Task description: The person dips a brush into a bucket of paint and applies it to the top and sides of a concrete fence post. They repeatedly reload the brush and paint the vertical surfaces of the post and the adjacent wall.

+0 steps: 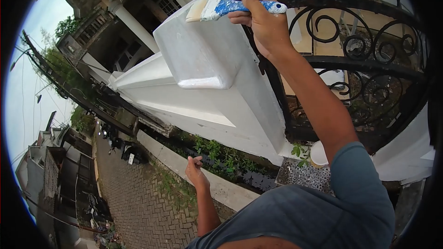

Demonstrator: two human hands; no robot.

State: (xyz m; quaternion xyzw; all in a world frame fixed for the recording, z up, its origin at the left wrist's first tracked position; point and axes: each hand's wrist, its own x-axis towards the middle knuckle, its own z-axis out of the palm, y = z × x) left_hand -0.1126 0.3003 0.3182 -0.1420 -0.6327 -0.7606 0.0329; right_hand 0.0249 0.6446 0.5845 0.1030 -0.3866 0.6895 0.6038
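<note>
A paintbrush with a blue, paint-spotted handle (235, 6) is gripped in my right hand (263, 25), its pale bristles pointing left against or just over the upper part of a white pillar (203, 46). Whether the bristles touch the surface I cannot tell. A glossy white band runs along the pillar cap's lower edge (200, 83). Lower down, my left hand (196, 171) hangs over the ditch side, away from the pillar, with its fingers curled; nothing can be made out in it.
Right of the pillar stands a black iron gate (355, 62) with scrolls. A white wall (184, 101) runs left from it. Below lie a ditch with plants (221, 157), a concrete kerb (175, 157) and a round white container (319, 153). Motorcycles (131, 152) stand along the paved lane.
</note>
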